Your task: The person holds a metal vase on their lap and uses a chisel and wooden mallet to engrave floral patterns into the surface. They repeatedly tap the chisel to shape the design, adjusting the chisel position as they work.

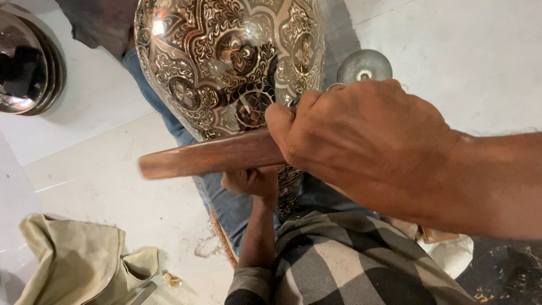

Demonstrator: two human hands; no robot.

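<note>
Nearest the camera: right hand (361, 147), large in frame, forearm entering from the right edge. Its fingers (288, 127) are curled tight around one end of a smooth reddish-brown wooden stick (212, 155), clamped on it. The stick runs out leftward, nearly level, its free end slightly blurred.

Below and behind the stick: left hand (251, 182), arm rising from a grey-and-white checked sleeve at the bottom of the frame. It rests against the lower part of a large engraved metal vase (226, 62), dark brown with silvery floral and medallion patterns. Cannot tell whether its fingers are apart or together; they are tucked under, hidden by the stick and the vase.

The vase lies tilted across the person's lap, over blue denim trousers (223, 203), its broad belly filling the upper middle of the frame. The stick crosses in front of the vase's lower body, seemingly touching it.

Lower left: crumpled beige cloth (79, 262) on the pale floor (113, 186), with some reddish dust just beside the knee.

Farther off: round grey metal disc (364, 66) on the floor, right of the vase. Upper left edge: stack of shiny metal bowls (25, 62), well apart from the hands.
</note>
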